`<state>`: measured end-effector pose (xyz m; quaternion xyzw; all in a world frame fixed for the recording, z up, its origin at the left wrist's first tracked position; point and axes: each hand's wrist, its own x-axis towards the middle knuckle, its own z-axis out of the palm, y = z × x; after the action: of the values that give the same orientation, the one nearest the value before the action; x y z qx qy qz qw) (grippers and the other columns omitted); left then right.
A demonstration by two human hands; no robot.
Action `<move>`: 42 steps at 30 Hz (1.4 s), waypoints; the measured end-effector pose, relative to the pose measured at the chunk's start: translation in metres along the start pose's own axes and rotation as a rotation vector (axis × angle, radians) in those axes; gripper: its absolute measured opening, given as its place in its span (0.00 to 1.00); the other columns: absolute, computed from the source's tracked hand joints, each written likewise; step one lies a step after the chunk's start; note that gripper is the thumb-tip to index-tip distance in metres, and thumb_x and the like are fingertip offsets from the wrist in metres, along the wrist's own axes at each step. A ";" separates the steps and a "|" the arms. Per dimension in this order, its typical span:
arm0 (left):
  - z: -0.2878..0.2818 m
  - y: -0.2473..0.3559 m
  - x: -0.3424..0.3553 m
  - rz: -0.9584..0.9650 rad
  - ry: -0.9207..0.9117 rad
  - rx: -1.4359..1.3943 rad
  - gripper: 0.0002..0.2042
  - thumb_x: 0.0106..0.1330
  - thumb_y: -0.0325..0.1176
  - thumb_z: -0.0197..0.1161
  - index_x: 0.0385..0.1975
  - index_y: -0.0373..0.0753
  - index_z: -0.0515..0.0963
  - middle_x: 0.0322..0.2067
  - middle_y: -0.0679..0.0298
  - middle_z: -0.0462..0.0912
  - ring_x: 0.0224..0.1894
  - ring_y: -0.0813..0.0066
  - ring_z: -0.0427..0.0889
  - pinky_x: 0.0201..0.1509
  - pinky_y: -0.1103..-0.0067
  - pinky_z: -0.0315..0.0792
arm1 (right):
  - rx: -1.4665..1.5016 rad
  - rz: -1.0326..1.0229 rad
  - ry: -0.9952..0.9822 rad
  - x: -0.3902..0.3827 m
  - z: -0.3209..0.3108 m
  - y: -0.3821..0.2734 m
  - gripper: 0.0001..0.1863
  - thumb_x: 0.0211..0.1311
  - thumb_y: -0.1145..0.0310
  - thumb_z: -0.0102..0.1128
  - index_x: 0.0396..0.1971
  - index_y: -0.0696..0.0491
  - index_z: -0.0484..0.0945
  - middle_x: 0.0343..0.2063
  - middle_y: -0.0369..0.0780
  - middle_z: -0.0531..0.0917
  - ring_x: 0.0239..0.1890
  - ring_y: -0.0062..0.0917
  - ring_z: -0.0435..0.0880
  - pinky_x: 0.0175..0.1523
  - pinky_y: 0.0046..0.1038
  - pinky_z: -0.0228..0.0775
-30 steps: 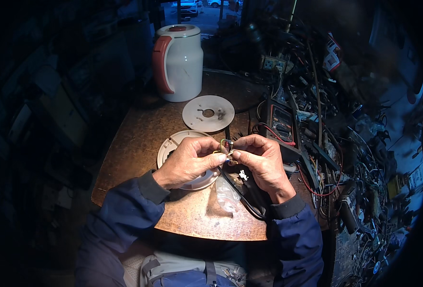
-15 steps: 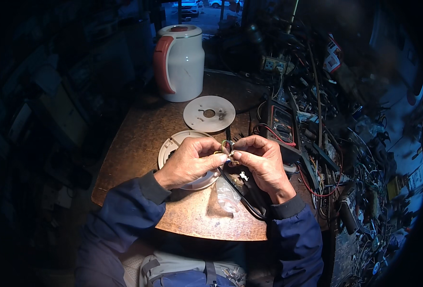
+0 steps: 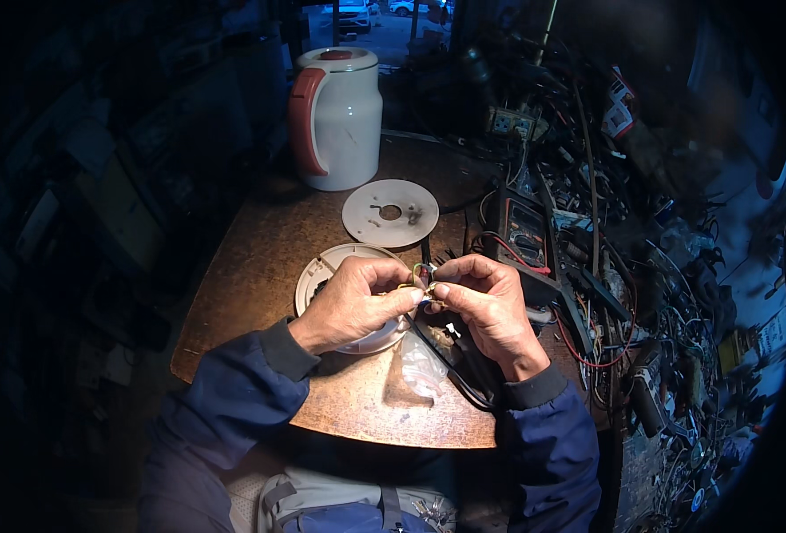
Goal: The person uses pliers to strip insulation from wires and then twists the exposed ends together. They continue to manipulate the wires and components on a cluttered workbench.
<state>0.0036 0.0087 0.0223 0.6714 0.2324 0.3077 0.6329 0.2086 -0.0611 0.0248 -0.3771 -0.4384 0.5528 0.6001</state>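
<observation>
My left hand (image 3: 366, 306) and my right hand (image 3: 486, 315) meet over the table, both closed in pinches on small wires (image 3: 420, 274), yellow-green among them, with small terminals at the fingertips, too small to make out fully. Beneath my left hand lies a round cream plastic base (image 3: 313, 275), partly hidden. A grey-white disc (image 3: 371, 226) with a centre hole lies just beyond. Below my fingers are a black cable (image 3: 446, 364), a small white piece (image 3: 452, 330) and a clear plastic bag (image 3: 420, 369).
A white jug (image 3: 347, 133) with a red handle stands at the back of the wooden table (image 3: 224, 311). At right are a multimeter (image 3: 524, 231) with red leads, a power strip (image 3: 510, 123) and dense piles of cables and parts (image 3: 651, 373). A bag (image 3: 340, 506) sits at my lap.
Both hands keep their pinch on the wires with only slight finger movement. The whole view has shifted very slightly.
</observation>
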 end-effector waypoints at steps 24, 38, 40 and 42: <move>-0.001 0.006 -0.002 -0.008 -0.052 -0.047 0.09 0.73 0.28 0.63 0.46 0.31 0.82 0.35 0.66 0.86 0.36 0.85 0.82 0.41 0.84 0.78 | -0.018 0.006 0.031 0.000 0.001 -0.003 0.11 0.61 0.80 0.67 0.43 0.65 0.80 0.34 0.44 0.86 0.33 0.24 0.87 0.42 0.25 0.82; -0.003 0.002 -0.001 0.002 -0.080 -0.065 0.09 0.73 0.29 0.63 0.48 0.31 0.81 0.39 0.63 0.87 0.40 0.81 0.85 0.47 0.82 0.80 | -0.005 0.016 0.014 0.001 -0.001 -0.001 0.12 0.62 0.79 0.68 0.44 0.65 0.80 0.34 0.43 0.86 0.33 0.24 0.87 0.42 0.25 0.83; -0.002 0.000 0.000 0.015 -0.076 -0.069 0.09 0.73 0.29 0.63 0.47 0.31 0.81 0.37 0.66 0.86 0.38 0.85 0.83 0.44 0.84 0.78 | -0.012 0.018 0.015 0.001 -0.002 -0.001 0.12 0.62 0.79 0.68 0.44 0.65 0.80 0.35 0.43 0.86 0.34 0.24 0.87 0.42 0.25 0.83; -0.002 0.000 0.000 0.015 -0.074 -0.060 0.09 0.73 0.29 0.64 0.47 0.31 0.81 0.37 0.67 0.86 0.38 0.85 0.83 0.43 0.84 0.78 | -0.012 0.019 0.015 0.000 -0.001 -0.002 0.12 0.62 0.79 0.68 0.44 0.65 0.80 0.35 0.43 0.86 0.34 0.24 0.87 0.42 0.25 0.83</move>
<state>0.0020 0.0101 0.0222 0.6649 0.1945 0.2944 0.6584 0.2106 -0.0608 0.0263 -0.3891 -0.4336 0.5531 0.5955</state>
